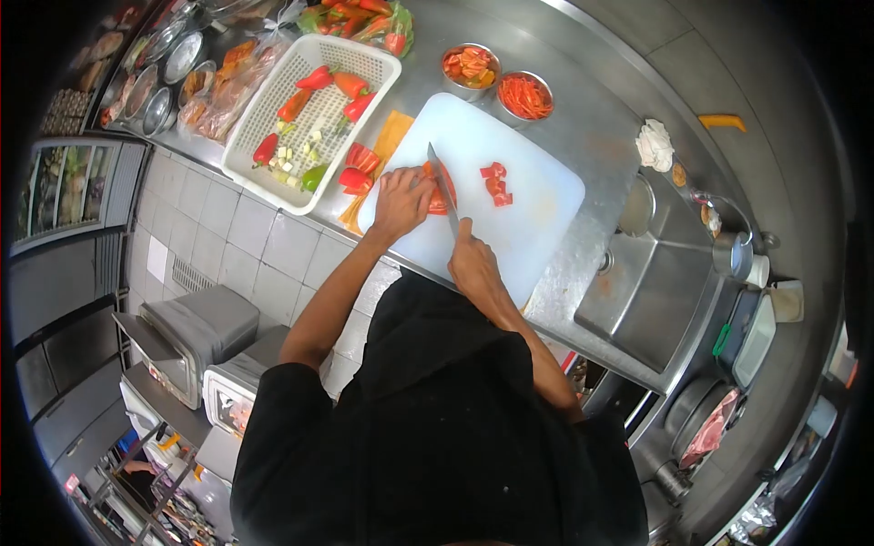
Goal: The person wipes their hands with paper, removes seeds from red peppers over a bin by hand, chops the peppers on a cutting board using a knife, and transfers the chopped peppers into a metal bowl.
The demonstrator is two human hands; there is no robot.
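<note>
On the white cutting board (537, 209) lies a piece of red pepper (439, 202), pressed down by the fingers of my left hand (402, 200). My right hand (474, 262) grips the handle of a kitchen knife (442, 177), whose blade lies along the right side of that piece, close to my left fingertips. Cut red pepper pieces (496, 184) sit apart on the board, right of the blade. Left of the board, halved red peppers (359, 168) rest by an orange-yellow cloth (392, 135). My left palm hides part of the pepper.
A white plastic basket (235, 150) holds whole peppers and pepper cores. Behind the board stand a metal bowl of pepper chunks (470, 67) and a metal bowl of red strips (525, 96). A bag of peppers (360, 23) is at the back; a sink (637, 282) lies right.
</note>
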